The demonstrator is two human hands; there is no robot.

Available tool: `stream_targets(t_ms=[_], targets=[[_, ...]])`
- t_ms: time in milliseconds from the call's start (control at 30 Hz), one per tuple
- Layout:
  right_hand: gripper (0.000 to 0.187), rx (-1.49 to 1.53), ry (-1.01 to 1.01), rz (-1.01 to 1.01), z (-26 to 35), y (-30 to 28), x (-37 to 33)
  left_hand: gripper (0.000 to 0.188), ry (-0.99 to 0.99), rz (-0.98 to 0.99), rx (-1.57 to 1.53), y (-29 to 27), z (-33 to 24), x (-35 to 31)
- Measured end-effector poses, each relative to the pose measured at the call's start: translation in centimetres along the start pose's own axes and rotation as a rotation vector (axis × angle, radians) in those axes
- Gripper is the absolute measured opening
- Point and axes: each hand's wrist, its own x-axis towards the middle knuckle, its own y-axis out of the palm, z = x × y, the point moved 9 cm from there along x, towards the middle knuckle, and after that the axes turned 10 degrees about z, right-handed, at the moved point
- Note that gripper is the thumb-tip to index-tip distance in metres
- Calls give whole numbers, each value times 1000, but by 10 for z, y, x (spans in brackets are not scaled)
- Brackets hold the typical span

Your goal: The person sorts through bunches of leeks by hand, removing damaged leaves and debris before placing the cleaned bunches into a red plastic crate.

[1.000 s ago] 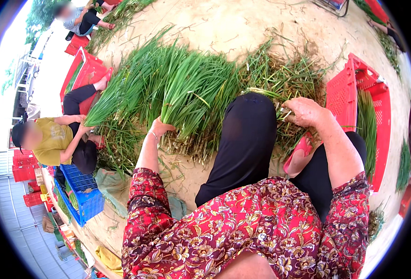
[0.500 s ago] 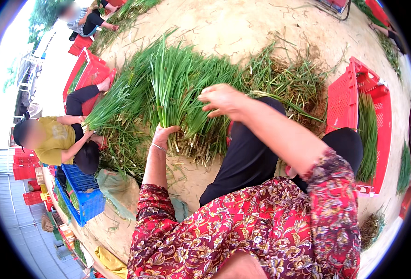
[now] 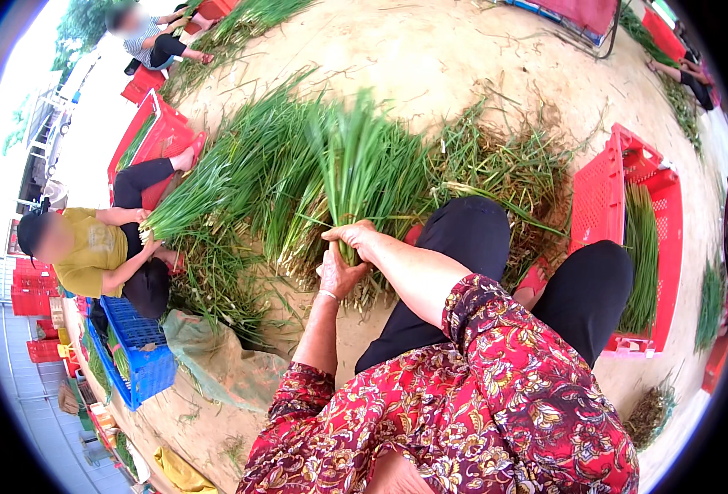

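Observation:
In front of my lap stands a bunch of garlic chives [image 3: 349, 177], its long green leaves pointing away from me and blurred at the tips. My left hand [image 3: 341, 274] is closed round the pale lower ends, a bracelet on its wrist. Just above it, my right hand [image 3: 354, 237] wraps round the stalks, so both hands grip the same bunch and touch each other. Under and beyond them spreads a long pile of garlic chives [image 3: 277, 177] on the ground, with the pale ends toward me. My fingers partly hide the lower ends of the bunch.
To the right stands a red crate [image 3: 599, 198] with chives inside. Tangled trimmings [image 3: 512, 165] lie beyond my knees. At the left, a person in a yellow shirt [image 3: 96, 247] holds another bunch, near a blue crate [image 3: 146, 350] and a greenish sack [image 3: 220, 358].
My right hand has come down and left from the air onto the bunch and closed round it. My left hand has moved right with the bunch.

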Motion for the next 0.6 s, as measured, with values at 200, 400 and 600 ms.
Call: stream_targets(t_ms=[200, 400, 600], targets=[[19, 106, -72, -93, 13, -14, -19, 63, 399, 450, -918, 18, 30, 4], [16, -249, -228, -140, 27, -23, -21, 31, 199, 498, -1280, 48, 52, 24], [18, -314, -294, -81, 39, -14, -37, 29, -76, 825, -1492, 103, 111, 61]])
